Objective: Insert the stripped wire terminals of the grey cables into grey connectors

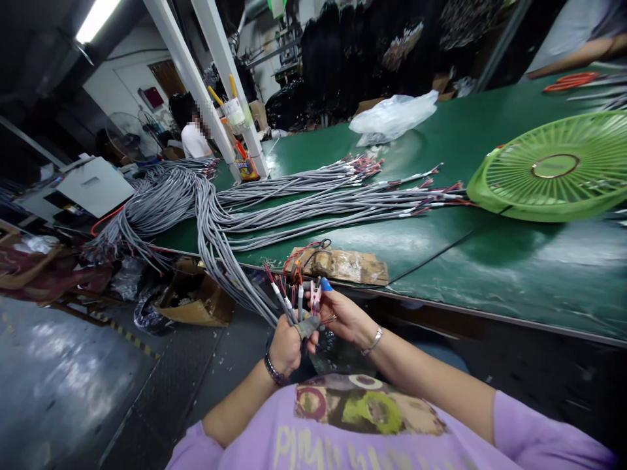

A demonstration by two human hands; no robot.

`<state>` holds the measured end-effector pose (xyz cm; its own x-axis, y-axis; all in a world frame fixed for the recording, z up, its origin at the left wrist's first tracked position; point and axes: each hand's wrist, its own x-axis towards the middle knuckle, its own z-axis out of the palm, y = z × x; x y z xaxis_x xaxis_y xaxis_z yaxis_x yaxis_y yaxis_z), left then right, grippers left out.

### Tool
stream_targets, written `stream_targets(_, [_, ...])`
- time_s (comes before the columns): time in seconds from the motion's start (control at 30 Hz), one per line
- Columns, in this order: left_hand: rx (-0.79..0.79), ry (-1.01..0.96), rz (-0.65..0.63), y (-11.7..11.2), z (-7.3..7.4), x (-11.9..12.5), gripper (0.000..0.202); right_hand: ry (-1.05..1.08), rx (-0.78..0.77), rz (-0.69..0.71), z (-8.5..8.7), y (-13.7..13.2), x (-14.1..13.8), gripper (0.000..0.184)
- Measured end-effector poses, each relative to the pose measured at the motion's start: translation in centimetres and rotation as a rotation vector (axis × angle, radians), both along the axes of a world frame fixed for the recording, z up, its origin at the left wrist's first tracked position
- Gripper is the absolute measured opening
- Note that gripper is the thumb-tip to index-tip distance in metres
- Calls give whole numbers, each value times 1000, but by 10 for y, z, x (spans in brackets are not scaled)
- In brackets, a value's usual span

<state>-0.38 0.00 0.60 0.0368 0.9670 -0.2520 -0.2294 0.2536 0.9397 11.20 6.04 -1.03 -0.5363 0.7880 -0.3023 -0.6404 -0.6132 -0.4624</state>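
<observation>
Currently, I have the left hand (285, 347) closed round the ends of some grey cables (230, 271), which trail away to its left. The right hand (347, 320) is close beside it, fingers narrowed at the wires; I can't tell whether they grip. Just beyond both hands, a worn wooden block (360, 266) lies on the green table (441, 267).

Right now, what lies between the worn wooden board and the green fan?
In the head view, a thin black cord lies across the green tabletop between the wooden board and the fan.
</observation>
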Motion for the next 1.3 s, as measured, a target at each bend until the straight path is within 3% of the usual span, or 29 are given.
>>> stream_targets(0.27, [-44, 48, 0, 1, 0, 1, 32, 30, -26, -79, -7, 4, -4, 28])
stream_targets(0.73, [-4, 29, 29, -16, -3, -5, 33, 66, 7, 82, -6, -4, 8, 37])
stream_targets(0.9, [33, 20, 71, -15, -2, 0, 32, -17, 70, 3, -5, -4, 9, 20])
stream_targets(1.07, [48, 21, 100, -10, -1, 4, 31, -72, 172, -102, -6, -3, 6, 26])
stream_targets(1.3, [45, 21, 121, -4, -3, 9, 30, 29, 36, -31, -8, 3, 1, 30])
